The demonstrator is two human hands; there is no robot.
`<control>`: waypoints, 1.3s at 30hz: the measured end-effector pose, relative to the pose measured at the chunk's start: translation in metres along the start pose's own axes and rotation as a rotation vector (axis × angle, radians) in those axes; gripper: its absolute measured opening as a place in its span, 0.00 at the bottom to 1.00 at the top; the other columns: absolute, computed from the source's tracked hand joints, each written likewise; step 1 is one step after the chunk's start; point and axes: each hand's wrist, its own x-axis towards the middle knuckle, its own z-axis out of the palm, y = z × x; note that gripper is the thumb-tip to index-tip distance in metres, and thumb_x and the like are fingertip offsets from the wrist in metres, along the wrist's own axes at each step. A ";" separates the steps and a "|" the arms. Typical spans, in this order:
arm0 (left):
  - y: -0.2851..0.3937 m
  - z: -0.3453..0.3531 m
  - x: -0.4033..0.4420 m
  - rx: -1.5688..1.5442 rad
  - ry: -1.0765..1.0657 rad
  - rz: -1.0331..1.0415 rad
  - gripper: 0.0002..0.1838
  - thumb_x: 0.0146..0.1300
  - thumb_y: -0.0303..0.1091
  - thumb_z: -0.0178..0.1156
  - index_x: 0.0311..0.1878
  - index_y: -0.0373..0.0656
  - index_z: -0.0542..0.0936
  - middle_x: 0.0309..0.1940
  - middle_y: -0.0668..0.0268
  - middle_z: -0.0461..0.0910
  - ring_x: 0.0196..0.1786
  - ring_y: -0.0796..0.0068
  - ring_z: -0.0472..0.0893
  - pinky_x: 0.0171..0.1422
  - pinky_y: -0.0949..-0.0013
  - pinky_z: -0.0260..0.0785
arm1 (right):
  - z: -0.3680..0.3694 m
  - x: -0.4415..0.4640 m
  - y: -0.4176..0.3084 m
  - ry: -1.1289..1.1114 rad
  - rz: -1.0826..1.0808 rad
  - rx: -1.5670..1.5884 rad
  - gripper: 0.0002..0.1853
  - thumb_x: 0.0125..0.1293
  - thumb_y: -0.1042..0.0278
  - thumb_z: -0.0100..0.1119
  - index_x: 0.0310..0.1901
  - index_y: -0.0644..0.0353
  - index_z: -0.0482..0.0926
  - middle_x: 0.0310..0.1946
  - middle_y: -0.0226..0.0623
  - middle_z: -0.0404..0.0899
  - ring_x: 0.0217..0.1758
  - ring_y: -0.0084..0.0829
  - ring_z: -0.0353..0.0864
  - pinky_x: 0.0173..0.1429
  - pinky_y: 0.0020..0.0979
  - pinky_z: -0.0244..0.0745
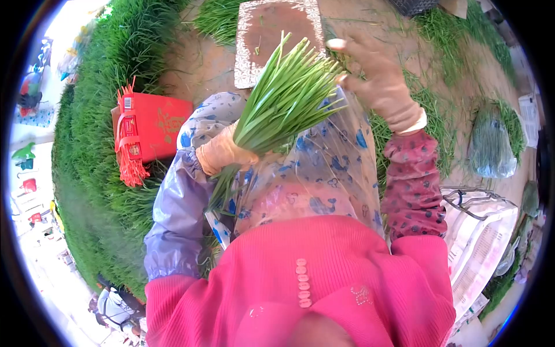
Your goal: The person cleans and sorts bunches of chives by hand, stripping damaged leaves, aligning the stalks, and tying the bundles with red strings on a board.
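A thick bunch of green garlic chives (283, 101) slants up and to the right over my lap. My left hand (222, 151), in a tan glove, is wrapped round its lower part, and some leaves hang out below the fist. To the right of the cut ends, my right hand (381, 87) is raised in a similar glove, its thumb and fingers apart. One fingertip is close to the ends of the chives; whether it touches them I cannot tell. Beyond the bunch lies a brown board (277, 26) with a white patterned border.
A red box (165, 127) with a bundle of red ties (132, 159) sits at the left against a long heap of chives (95, 156). Loose chives (442, 34) are scattered on the ground. A plastic-wrapped bundle (491, 141) and a white bag (480, 231) are at the right.
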 end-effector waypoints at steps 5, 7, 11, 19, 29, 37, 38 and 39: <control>0.000 0.002 0.001 -0.050 0.020 0.094 0.31 0.46 0.27 0.72 0.58 0.39 0.77 0.50 0.63 0.81 0.51 0.72 0.79 0.56 0.68 0.70 | 0.023 0.016 -0.001 -0.032 -0.107 -0.158 0.29 0.52 0.75 0.68 0.59 0.53 0.77 0.62 0.38 0.73 0.63 0.40 0.73 0.65 0.35 0.68; -0.006 0.003 -0.003 -0.117 0.064 0.085 0.32 0.46 0.27 0.72 0.58 0.39 0.76 0.50 0.62 0.81 0.49 0.72 0.79 0.54 0.69 0.71 | 0.019 0.020 -0.013 0.060 -0.077 -0.085 0.22 0.55 0.67 0.68 0.53 0.52 0.79 0.56 0.37 0.77 0.60 0.38 0.75 0.65 0.38 0.69; 0.000 0.012 -0.004 -0.267 0.169 0.049 0.32 0.44 0.26 0.72 0.57 0.40 0.77 0.48 0.63 0.82 0.45 0.76 0.78 0.47 0.73 0.71 | 0.016 0.012 -0.055 -0.079 0.214 0.346 0.22 0.61 0.63 0.65 0.57 0.52 0.76 0.31 0.40 0.83 0.35 0.42 0.84 0.40 0.41 0.78; -0.019 0.035 0.002 -0.484 0.231 0.129 0.44 0.43 0.26 0.76 0.66 0.40 0.67 0.55 0.65 0.76 0.54 0.73 0.77 0.57 0.67 0.73 | 0.046 0.003 -0.091 -0.359 0.301 0.184 0.22 0.61 0.47 0.63 0.48 0.57 0.76 0.27 0.40 0.81 0.31 0.42 0.82 0.35 0.37 0.73; -0.034 0.065 0.002 -0.646 0.383 0.209 0.47 0.41 0.28 0.77 0.67 0.38 0.66 0.57 0.64 0.75 0.52 0.72 0.78 0.51 0.71 0.72 | 0.053 -0.007 -0.080 -0.527 0.359 0.357 0.15 0.59 0.57 0.63 0.39 0.60 0.76 0.23 0.36 0.78 0.27 0.35 0.78 0.36 0.33 0.71; -0.024 0.069 -0.009 -0.676 0.426 0.157 0.43 0.41 0.29 0.76 0.64 0.39 0.69 0.56 0.66 0.76 0.57 0.74 0.74 0.58 0.69 0.66 | 0.066 -0.027 -0.068 -0.513 0.422 1.086 0.05 0.61 0.70 0.61 0.36 0.61 0.79 0.25 0.30 0.80 0.27 0.19 0.77 0.32 0.23 0.70; -0.026 0.069 -0.009 -0.679 0.429 0.156 0.43 0.41 0.29 0.76 0.64 0.39 0.69 0.56 0.66 0.76 0.57 0.74 0.74 0.58 0.69 0.66 | 0.061 -0.028 -0.066 -0.572 0.436 1.289 0.04 0.62 0.72 0.60 0.37 0.62 0.79 0.25 0.27 0.79 0.27 0.14 0.75 0.31 0.20 0.68; -0.028 0.068 -0.007 -0.666 0.418 0.186 0.43 0.41 0.30 0.76 0.64 0.39 0.69 0.56 0.66 0.76 0.58 0.73 0.74 0.60 0.68 0.66 | 0.056 -0.028 -0.065 -0.655 0.456 1.363 0.04 0.64 0.75 0.59 0.39 0.64 0.80 0.25 0.23 0.77 0.26 0.13 0.71 0.30 0.19 0.66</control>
